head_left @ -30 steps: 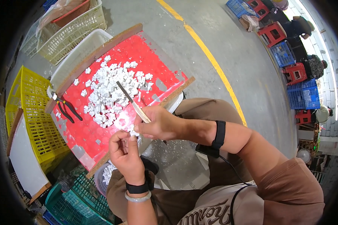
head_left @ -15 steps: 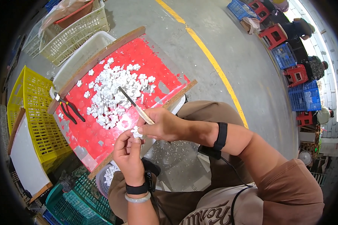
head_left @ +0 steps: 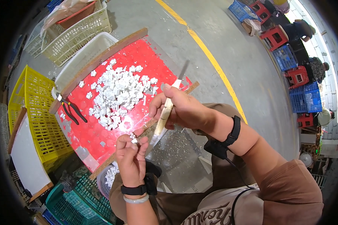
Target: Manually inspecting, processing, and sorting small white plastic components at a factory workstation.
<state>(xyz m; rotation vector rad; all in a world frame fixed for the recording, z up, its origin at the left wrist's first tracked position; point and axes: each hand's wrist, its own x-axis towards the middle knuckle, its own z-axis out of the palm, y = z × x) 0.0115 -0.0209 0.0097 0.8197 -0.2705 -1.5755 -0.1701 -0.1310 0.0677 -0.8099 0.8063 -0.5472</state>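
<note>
Between the fingertips of my left hand (head_left: 130, 161) is a small white plastic piece (head_left: 134, 139), just off the near edge of a red work board (head_left: 149, 50). My right hand (head_left: 184, 107), up and to the right, is closed round the pale handle of a knife (head_left: 163, 119). Its narrow blade points away from me to the upper right, apart from the piece. A heap of similar white pieces (head_left: 118, 92) lies mid-board. Pliers with black handles (head_left: 73, 111) rest at the board's left side.
Wooden strips (head_left: 101, 56) edge the board. To the left stands a yellow crate (head_left: 41, 123), with a green basket (head_left: 88, 197) nearer me. A tub of white bits (head_left: 110, 175) sits below the board. Beyond the yellow floor line (head_left: 208, 54), people sit by blue crates (head_left: 304, 97).
My right hand has moved right, away from my left hand, and the knife has swung to point up and right. My left hand still holds the white piece, slightly lower.
</note>
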